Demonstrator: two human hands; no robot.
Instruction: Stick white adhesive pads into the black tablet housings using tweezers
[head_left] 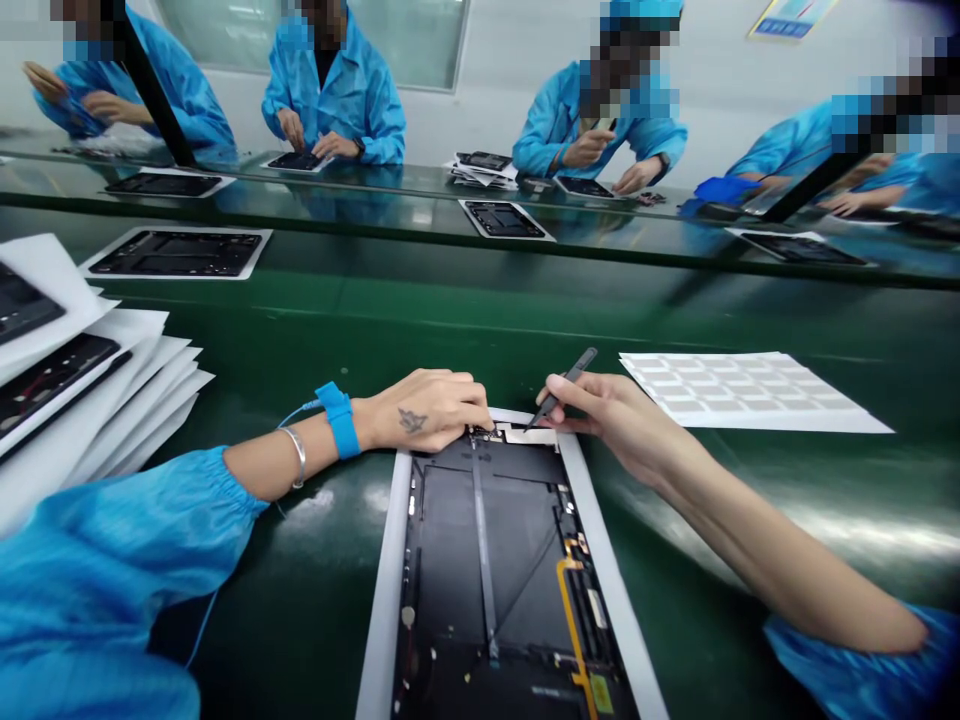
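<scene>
Head view: my left hand (pixel 420 410) lies loosely curled, holding nothing, its fingertips resting on the top edge of the open tablet housing (pixel 480 560), which sits in a white frame (pixel 384 590) on the green bench (pixel 315 590) right in front of me. My right hand (pixel 607 420) pinches black tweezers (pixel 566 392), their tips at that same edge. The housing looks light but thin and fragile, and the amber flex cable (pixel 571 610) looks easily nicked, so I'd take hold by the stiff outer rim.

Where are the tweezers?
In the head view, the black tweezers sit in the right hand, tips at the top edge of the tablet casing, left of the white sheet.
</scene>
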